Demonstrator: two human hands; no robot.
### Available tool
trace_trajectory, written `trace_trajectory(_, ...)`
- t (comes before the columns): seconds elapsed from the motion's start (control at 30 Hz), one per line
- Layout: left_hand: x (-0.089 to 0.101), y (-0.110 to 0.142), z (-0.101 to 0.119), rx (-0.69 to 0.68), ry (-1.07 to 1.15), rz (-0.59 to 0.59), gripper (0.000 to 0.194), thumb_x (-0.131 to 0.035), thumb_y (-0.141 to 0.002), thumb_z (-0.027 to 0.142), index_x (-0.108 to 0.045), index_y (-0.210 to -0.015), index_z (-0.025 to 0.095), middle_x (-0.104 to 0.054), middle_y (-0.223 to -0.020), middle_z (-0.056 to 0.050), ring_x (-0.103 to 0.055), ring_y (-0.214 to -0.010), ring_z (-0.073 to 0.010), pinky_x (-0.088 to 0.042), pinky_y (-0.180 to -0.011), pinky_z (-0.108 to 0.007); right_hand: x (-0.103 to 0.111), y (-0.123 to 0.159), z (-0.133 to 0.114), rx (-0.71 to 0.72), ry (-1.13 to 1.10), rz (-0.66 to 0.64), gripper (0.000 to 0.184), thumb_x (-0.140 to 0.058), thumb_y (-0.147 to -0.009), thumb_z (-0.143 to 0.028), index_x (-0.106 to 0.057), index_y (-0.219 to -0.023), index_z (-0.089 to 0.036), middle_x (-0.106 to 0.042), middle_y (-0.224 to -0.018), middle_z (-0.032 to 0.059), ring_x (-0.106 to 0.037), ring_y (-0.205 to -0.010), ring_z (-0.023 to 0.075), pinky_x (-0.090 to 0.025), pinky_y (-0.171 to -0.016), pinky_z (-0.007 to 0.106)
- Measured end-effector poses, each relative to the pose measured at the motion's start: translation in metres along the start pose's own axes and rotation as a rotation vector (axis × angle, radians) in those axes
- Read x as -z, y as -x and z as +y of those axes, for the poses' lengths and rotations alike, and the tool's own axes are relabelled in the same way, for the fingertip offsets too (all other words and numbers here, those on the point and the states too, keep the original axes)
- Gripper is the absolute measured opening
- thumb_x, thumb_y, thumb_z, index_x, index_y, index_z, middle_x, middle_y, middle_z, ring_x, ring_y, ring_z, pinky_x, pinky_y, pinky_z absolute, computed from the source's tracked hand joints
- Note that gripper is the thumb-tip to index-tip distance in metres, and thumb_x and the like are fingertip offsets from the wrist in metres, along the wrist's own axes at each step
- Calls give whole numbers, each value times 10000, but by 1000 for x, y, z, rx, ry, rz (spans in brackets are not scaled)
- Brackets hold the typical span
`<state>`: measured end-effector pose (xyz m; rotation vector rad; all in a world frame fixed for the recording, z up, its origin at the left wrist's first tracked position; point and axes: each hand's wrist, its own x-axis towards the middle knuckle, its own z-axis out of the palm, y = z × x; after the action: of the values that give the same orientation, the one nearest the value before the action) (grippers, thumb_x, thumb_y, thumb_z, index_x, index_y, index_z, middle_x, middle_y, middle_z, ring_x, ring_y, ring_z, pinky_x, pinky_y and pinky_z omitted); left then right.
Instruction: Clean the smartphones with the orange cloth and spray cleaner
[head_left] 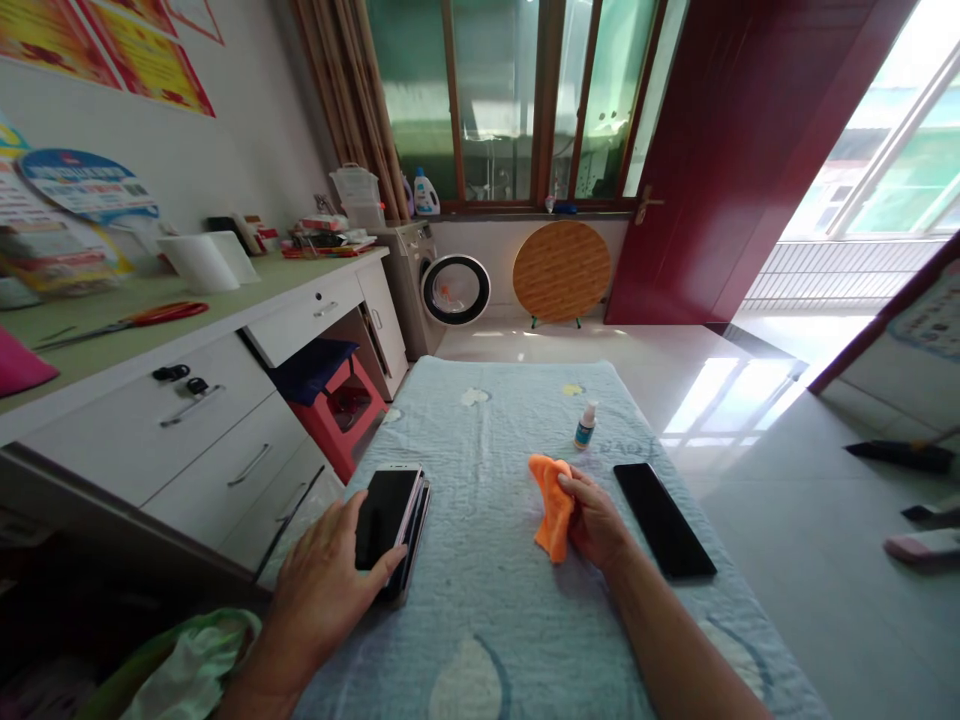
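Note:
On the left of the cloth-covered table lies a small stack of smartphones, the top one a smartphone (386, 510) with a dark screen and pale frame. My left hand (334, 560) grips this top phone, thumb on its right edge and fingers at its left side. An orange cloth (553, 510) is bunched in my right hand (596, 520), pinched between thumb and fingers above the table. Just beyond it stands a small spray bottle (585, 428) with a blue label and white top. A single black smartphone (664, 520) lies flat to the right of my right forearm.
A light blue patterned cloth (480, 590) covers the table. Along the left runs a desk (225, 320) with scissors (135, 322) and a paper roll (202, 262). A red stool (337, 405) stands under it. Beyond are a washing machine (409, 265) and a round wooden tabletop (562, 270).

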<state>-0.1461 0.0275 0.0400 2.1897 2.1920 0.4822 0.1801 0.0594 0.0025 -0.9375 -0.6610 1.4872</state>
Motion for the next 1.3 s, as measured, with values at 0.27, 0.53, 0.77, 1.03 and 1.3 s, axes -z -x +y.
trace_trajectory(0.27, -1, -4, 12, 8, 21, 0, 761, -562, -763, 536, -381, -1369, 112, -557, -1313, -173, -528, -1209, -330, -391, -1032, -437, 4, 2, 1, -55, -73, -51, 336, -709, -703, -328, -714, -1020, -217, -684, -816, 13, -550, -615, 143, -437, -541, 233)
trace_trajectory(0.53, -7, -5, 20, 57, -7, 78, 609, -528, -784, 392, -415, -1310, 105, -608, -1223, -170, -582, -1118, -319, -416, -991, -426, 3, 3, -1, -75, -94, -79, 335, -728, -668, -281, -738, -997, -218, -691, -781, 2, -547, -596, 131, -423, -528, 226)
trace_trajectory(0.77, 4, -3, 35, -55, 20, 329, 603, -567, -750, 330, -419, -1297, 124, -591, -1220, -172, -553, -1128, -341, -404, -986, -477, 4, -1, 3, -20, -80, 8, 359, -773, -674, -344, -731, -994, -187, -729, -879, 30, -618, -691, 169, -468, -576, 246)
trace_trajectory(1.03, -6, 8, 96, -147, 414, 36, 628, -650, -682, 268, -467, -1277, 187, -596, -1205, -95, -554, -1108, -282, -441, -981, -432, 5, -5, -3, 75, -269, 118, 214, -773, -702, -286, -681, -876, -202, -706, -734, -15, -626, -572, 141, -506, -539, 258)
trace_trajectory(1.3, -49, 5, 137, -155, 387, -58, 641, -631, -655, 220, -477, -1273, 148, -593, -1180, -123, -535, -1088, -301, -395, -988, -455, 11, -7, -8, 240, -207, 183, 212, -749, -728, -318, -657, -866, -185, -679, -698, -15, -592, -508, 124, -498, -450, 240)
